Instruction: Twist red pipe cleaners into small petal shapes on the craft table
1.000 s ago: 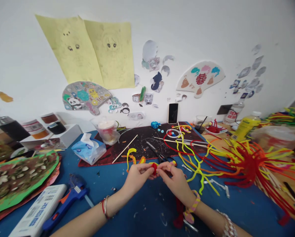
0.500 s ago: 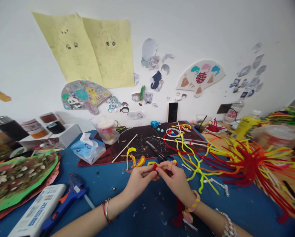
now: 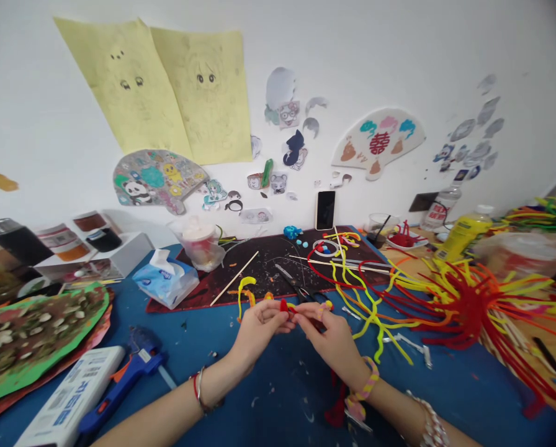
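Note:
Both hands meet over the blue table at the front edge of the dark mat. My left hand (image 3: 262, 324) is closed, pinching a small red fuzzy piece (image 3: 284, 306) whose tip stands up above the fingers. My right hand (image 3: 326, 332) is also closed, its thumb and finger pressed on the same small piece, where a bit of yellow shows. Behind the hands lie black scissors (image 3: 301, 290). Yellow and orange bent pipe cleaners (image 3: 246, 284) sit just behind my left hand and are partly hidden by it.
On the left are a blue glue gun (image 3: 141, 362), a white box (image 3: 73, 397) and a tissue pack (image 3: 166, 279). Red, yellow and orange pipe cleaners (image 3: 468, 304) spread over the right side. A phone (image 3: 325, 210) leans on the wall, with bottles (image 3: 466, 233) farther right.
My left hand has shifted slightly left and turned, covering more of the orange pipe cleaner. The red piece now points up between the fingers. My right hand has barely moved.

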`<state>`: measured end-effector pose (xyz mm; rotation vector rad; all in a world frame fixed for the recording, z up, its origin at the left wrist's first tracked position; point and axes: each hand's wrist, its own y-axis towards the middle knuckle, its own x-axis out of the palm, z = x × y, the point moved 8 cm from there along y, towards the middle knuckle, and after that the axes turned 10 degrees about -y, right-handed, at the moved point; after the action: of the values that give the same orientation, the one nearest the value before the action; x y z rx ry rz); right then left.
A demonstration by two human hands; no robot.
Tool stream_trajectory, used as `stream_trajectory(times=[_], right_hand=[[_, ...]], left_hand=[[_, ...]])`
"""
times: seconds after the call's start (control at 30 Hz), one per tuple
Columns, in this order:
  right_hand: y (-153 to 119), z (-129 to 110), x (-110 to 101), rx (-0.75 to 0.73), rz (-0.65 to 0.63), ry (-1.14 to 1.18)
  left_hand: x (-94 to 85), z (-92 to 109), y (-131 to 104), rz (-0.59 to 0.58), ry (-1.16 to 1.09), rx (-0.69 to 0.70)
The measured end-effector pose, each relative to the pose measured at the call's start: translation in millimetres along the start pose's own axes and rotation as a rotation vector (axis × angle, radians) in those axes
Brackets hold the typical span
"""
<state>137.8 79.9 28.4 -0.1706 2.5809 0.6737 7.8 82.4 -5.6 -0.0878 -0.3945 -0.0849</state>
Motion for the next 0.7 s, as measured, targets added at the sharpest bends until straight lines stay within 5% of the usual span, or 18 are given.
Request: stream_trajectory(times=[0.7], right_hand=[[-0.3,1.5,-1.7,-0.004,0.04,-0.102]], left_hand=[[3.8,6.4,-2.2,-0.001,0.216,0.118]])
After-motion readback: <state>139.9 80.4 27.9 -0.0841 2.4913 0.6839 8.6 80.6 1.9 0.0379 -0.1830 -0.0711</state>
